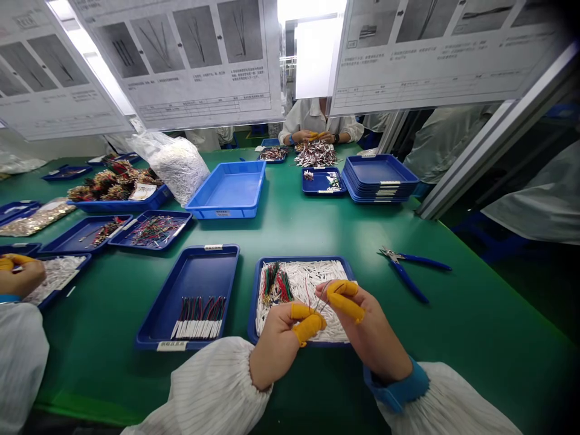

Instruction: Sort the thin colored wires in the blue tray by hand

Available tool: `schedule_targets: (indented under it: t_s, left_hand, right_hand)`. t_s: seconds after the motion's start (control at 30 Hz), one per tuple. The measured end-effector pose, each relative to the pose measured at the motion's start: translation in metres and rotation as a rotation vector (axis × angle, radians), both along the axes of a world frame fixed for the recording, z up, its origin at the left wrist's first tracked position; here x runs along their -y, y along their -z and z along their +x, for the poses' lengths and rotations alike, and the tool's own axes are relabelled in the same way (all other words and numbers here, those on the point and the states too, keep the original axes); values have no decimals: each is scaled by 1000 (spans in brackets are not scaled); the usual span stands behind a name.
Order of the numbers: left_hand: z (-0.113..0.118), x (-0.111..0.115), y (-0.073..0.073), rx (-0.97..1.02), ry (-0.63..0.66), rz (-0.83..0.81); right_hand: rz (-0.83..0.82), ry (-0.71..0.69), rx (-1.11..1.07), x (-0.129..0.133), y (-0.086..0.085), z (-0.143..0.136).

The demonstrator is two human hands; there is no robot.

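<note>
My left hand (283, 338), with yellow finger covers, pinches thin dark wires (321, 302) at their lower end. Opposite it, my right hand (357, 314), also in yellow finger covers, has its thumb and finger closed on the same wires. Both hands are over the front of a blue tray (257, 284) filled with white tubes (317, 275). A bundle of red, green and black wires (275, 284) lies on the tubes at the tray's left. Left of it, another blue tray (199, 266) holds a row of wires with white sleeves (198, 328).
Blue-handled pliers (408, 266) lie open at the right. Behind are a light blue bin (231, 187), stacked trays (380, 172) and a small parts tray (322, 181). Another person's hand (20, 275) is at the far left; a person (319, 124) sits opposite. Printed sheets (199, 60) hang above.
</note>
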State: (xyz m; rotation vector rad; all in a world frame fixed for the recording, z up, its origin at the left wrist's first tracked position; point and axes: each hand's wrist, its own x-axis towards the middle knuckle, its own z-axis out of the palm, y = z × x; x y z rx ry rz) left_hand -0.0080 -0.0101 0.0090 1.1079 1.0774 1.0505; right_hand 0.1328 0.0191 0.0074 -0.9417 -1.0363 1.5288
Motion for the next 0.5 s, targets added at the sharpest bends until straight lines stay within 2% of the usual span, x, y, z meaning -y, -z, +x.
schedule_targets:
  t_s: [0.2, 0.37, 0.5]
  left_hand:
    - [1, 0, -2, 5, -11, -49]
    - [3, 1, 2, 31, 10, -90]
    - [3, 2, 5, 28, -7, -89]
  right_hand:
    - [-34, 82, -35, -1, -4, 0]
    - [-83, 122, -34, -1, -1, 0]
    - [-81, 54, -41, -5, -3, 3]
